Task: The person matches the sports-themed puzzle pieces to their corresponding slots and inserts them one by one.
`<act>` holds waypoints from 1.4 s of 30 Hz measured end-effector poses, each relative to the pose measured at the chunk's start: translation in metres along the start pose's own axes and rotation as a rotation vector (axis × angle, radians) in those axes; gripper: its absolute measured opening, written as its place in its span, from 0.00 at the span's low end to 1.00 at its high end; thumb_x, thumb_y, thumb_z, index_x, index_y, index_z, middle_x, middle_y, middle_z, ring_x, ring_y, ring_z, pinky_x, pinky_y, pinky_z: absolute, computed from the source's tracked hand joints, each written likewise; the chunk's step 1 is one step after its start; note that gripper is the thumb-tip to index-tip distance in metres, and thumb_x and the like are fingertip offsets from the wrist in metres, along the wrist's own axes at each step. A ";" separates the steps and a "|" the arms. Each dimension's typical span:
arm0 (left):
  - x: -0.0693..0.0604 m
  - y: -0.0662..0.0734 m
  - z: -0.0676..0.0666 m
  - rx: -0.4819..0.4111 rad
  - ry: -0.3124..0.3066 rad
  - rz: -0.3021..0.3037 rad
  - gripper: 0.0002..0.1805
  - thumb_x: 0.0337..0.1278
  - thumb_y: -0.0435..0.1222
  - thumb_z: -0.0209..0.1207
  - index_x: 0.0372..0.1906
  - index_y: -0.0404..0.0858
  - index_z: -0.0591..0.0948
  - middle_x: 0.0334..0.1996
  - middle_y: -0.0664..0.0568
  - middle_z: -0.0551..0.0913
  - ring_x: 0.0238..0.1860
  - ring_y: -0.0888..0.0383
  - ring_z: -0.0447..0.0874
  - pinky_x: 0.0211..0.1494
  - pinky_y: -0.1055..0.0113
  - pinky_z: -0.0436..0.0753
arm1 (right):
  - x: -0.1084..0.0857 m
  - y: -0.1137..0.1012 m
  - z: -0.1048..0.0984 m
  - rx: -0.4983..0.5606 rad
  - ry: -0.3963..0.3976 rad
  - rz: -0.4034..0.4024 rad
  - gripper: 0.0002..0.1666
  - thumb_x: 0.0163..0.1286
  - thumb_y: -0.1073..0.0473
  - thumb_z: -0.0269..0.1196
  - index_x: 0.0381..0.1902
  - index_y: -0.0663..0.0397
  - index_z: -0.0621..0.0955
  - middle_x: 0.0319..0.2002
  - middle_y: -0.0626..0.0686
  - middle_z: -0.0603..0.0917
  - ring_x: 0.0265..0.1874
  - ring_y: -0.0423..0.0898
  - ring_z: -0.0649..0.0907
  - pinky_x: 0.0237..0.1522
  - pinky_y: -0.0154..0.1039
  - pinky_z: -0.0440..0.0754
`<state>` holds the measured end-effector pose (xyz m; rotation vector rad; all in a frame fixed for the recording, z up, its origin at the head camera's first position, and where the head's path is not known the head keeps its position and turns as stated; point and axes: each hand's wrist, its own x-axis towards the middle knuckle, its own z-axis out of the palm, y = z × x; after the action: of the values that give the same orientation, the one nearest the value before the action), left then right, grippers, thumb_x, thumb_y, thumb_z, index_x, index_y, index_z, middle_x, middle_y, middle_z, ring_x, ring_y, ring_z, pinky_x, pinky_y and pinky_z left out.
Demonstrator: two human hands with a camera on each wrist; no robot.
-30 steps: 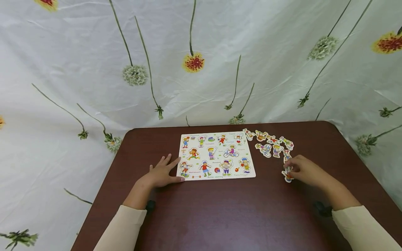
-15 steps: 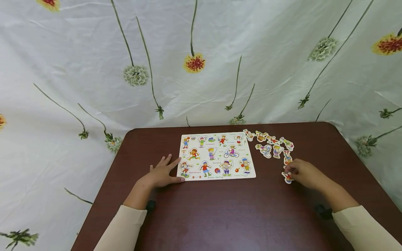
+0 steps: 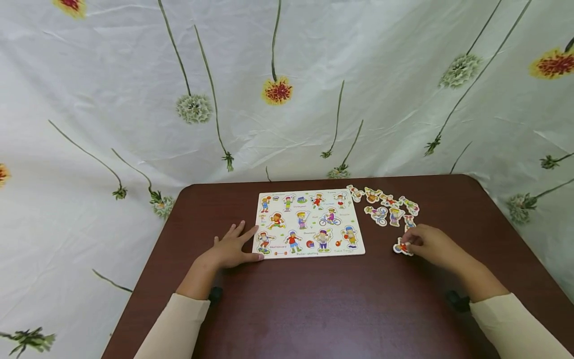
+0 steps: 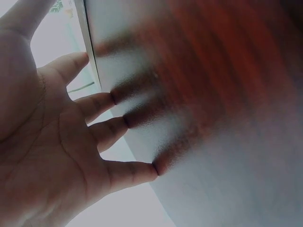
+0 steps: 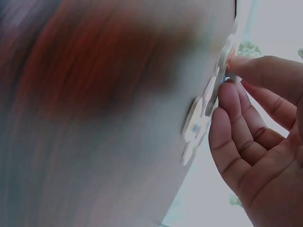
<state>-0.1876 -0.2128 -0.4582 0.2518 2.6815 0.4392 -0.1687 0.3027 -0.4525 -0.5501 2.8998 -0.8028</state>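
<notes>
Count: 1 picture board (image 3: 315, 227), approx. 11 figures on it; 8 cut-out pcs in all, i.e. 7 loose pcs (image 3: 396, 216) + 1 held pc (image 3: 400, 247). 2 hands, 1 table (image 3: 314, 299).

Loc.: board flat on far half of table, L of ctr. Loose pcs lie in an uneven cluster off board's R side, 4 along far row, 3 nearer; nearest one just beyond R hand's fingers, partly hidden. Held pc well to R of board, near the table top; can't tell if touching or raised.

Δ vs 0.5 s ago: held pc turned, now sticks out L of the fingertips (prev. its end pointed toward person) & sits a bit farther L. Board, L hand & other loose pcs: no obvious chg.

Pose: hands well apart. L hand (image 3: 230, 250) palm down, fingers straight & spread, thumb + index at board's L edge, other fingertips on table. R hand (image 3: 437, 245) reaches in from the R, thumb & fingers bent, pinching held pc. Both forearms angled inward, light sleeves (image 3: 177, 326).
</notes>
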 end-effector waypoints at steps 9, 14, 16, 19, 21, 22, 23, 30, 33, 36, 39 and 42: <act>-0.001 0.001 -0.001 -0.002 0.003 -0.009 0.52 0.57 0.63 0.63 0.82 0.52 0.55 0.82 0.37 0.45 0.82 0.34 0.38 0.71 0.21 0.44 | 0.025 -0.031 0.011 0.054 0.003 -0.020 0.04 0.65 0.64 0.70 0.33 0.55 0.83 0.27 0.46 0.83 0.27 0.36 0.78 0.30 0.34 0.77; 0.001 0.000 -0.001 0.004 0.004 -0.006 0.52 0.57 0.64 0.63 0.82 0.52 0.55 0.82 0.37 0.45 0.82 0.34 0.38 0.71 0.20 0.44 | 0.041 -0.049 0.019 0.081 0.006 -0.035 0.07 0.64 0.62 0.70 0.31 0.53 0.80 0.26 0.46 0.81 0.26 0.37 0.77 0.30 0.33 0.75; 0.001 0.000 0.000 0.008 0.003 -0.004 0.52 0.57 0.64 0.63 0.82 0.53 0.55 0.82 0.37 0.45 0.82 0.34 0.38 0.71 0.20 0.44 | 0.047 -0.056 0.023 0.082 0.008 -0.040 0.08 0.64 0.62 0.71 0.31 0.52 0.80 0.26 0.46 0.81 0.26 0.37 0.77 0.31 0.33 0.74; 0.002 -0.001 0.000 0.015 -0.001 -0.004 0.52 0.57 0.65 0.63 0.82 0.53 0.54 0.82 0.37 0.44 0.82 0.34 0.38 0.71 0.20 0.44 | 0.057 -0.067 0.029 0.096 0.005 -0.058 0.09 0.63 0.61 0.72 0.30 0.52 0.80 0.26 0.46 0.82 0.26 0.37 0.77 0.31 0.33 0.74; 0.002 -0.001 0.000 0.016 -0.002 -0.004 0.52 0.57 0.65 0.62 0.82 0.53 0.54 0.82 0.37 0.44 0.82 0.34 0.38 0.71 0.20 0.44 | 0.063 -0.076 0.033 0.098 0.004 -0.067 0.09 0.63 0.60 0.72 0.30 0.52 0.80 0.26 0.46 0.82 0.26 0.37 0.77 0.30 0.32 0.74; 0.002 -0.001 0.000 0.017 -0.003 -0.005 0.52 0.57 0.65 0.62 0.82 0.53 0.54 0.82 0.37 0.44 0.82 0.34 0.39 0.71 0.20 0.44 | 0.065 -0.080 0.035 0.097 0.002 -0.071 0.10 0.64 0.59 0.72 0.30 0.52 0.80 0.26 0.46 0.82 0.26 0.37 0.77 0.30 0.33 0.74; 0.002 -0.001 0.000 0.017 -0.004 -0.004 0.52 0.57 0.65 0.62 0.82 0.53 0.54 0.82 0.37 0.44 0.82 0.34 0.39 0.71 0.20 0.44 | 0.068 -0.085 0.037 0.097 0.000 -0.071 0.10 0.64 0.59 0.72 0.30 0.51 0.80 0.26 0.46 0.82 0.26 0.37 0.77 0.30 0.32 0.74; 0.003 -0.002 0.001 0.012 0.000 -0.009 0.53 0.56 0.66 0.63 0.82 0.53 0.54 0.82 0.37 0.45 0.82 0.33 0.38 0.71 0.20 0.43 | 0.089 -0.116 0.058 0.086 -0.013 -0.089 0.12 0.65 0.56 0.72 0.29 0.49 0.79 0.24 0.45 0.81 0.24 0.37 0.75 0.29 0.33 0.72; 0.003 -0.003 0.002 0.014 -0.002 -0.010 0.53 0.56 0.66 0.62 0.82 0.53 0.54 0.82 0.37 0.45 0.82 0.34 0.38 0.71 0.20 0.43 | 0.096 -0.129 0.066 0.082 -0.020 -0.109 0.13 0.65 0.55 0.72 0.28 0.49 0.78 0.23 0.44 0.80 0.23 0.36 0.74 0.29 0.32 0.72; 0.003 -0.003 0.002 0.012 0.000 -0.010 0.53 0.56 0.66 0.63 0.82 0.53 0.54 0.82 0.37 0.45 0.82 0.34 0.38 0.71 0.20 0.44 | 0.103 -0.142 0.074 0.088 -0.033 -0.113 0.13 0.65 0.54 0.72 0.28 0.48 0.78 0.23 0.43 0.80 0.23 0.37 0.74 0.30 0.32 0.71; 0.003 -0.002 0.002 0.010 0.002 -0.010 0.53 0.55 0.66 0.63 0.82 0.53 0.55 0.82 0.37 0.45 0.82 0.34 0.39 0.71 0.20 0.44 | 0.109 -0.153 0.082 0.101 -0.047 -0.108 0.13 0.65 0.54 0.72 0.28 0.48 0.78 0.23 0.43 0.79 0.23 0.37 0.74 0.29 0.32 0.71; 0.004 -0.003 0.002 0.006 0.003 -0.008 0.53 0.55 0.66 0.63 0.82 0.53 0.55 0.82 0.37 0.45 0.82 0.34 0.39 0.71 0.20 0.44 | 0.115 -0.162 0.090 0.112 -0.060 -0.112 0.13 0.66 0.55 0.72 0.28 0.48 0.77 0.23 0.43 0.79 0.22 0.37 0.73 0.28 0.31 0.70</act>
<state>-0.1903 -0.2138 -0.4621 0.2427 2.6862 0.4299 -0.2090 0.0881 -0.4447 -0.7166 2.7701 -0.9388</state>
